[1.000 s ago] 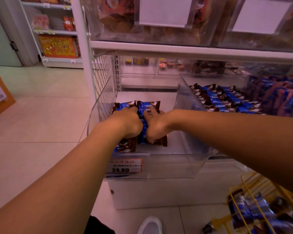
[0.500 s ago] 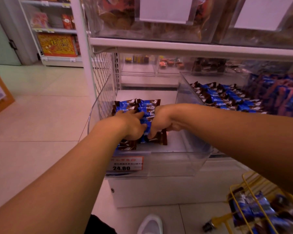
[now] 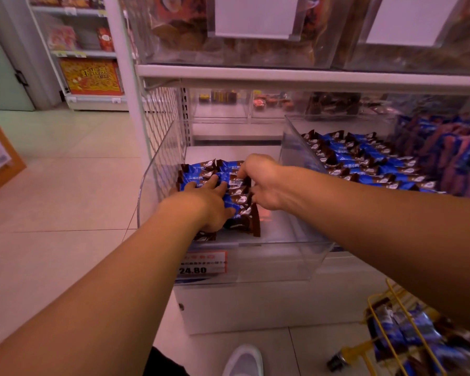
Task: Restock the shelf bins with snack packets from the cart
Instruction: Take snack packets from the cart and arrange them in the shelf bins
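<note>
Inside the clear shelf bin lie the snack packets in a loose row. Left hand rests flat on them, fingers straight; right hand curls, pinching one packet's edge. Light, slick, crinkly wrappers — likely to slide, so best held by the crimped ends, gently.

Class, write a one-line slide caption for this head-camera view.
Both hands, left and right, arrange blue snack packets in a clear shelf bin.
</note>
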